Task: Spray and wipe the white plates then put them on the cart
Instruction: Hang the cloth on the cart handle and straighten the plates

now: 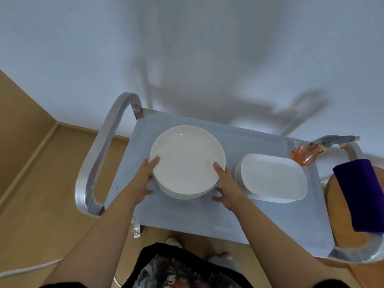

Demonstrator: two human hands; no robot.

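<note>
Both hands hold the top round white plate [187, 161] by its opposite edges over a stack of round plates [187, 194] on the cart [187, 217]: the left hand [143, 183] has its thumb laid over the left rim and its fingers curled down beside the edge, and the right hand [226, 188] mirrors it on the right rim, thumb on top, fingers spread beneath and beside. A two-sided grip like this keeps a smooth, glazed plate level and stops it slipping, which suits either lifting it off or settling it square on the pile; which of the two is under way cannot be told from here. Just to the right sits a stack of rectangular white dishes [272, 179], kept apart from the round ones, probably so each shape stacks flat. At the far right corner an orange spray bottle [305, 153] lies on its side, and a purple cloth [361, 194] is draped over the edge of a round wooden table [340, 221] beside the cart, both within easy reach for the next spray and wipe. The cart top is a pale blue-grey sheet with wrapped metal handles [97, 159] at each end. It stands against a white wall, on a light wooden floor.
</note>
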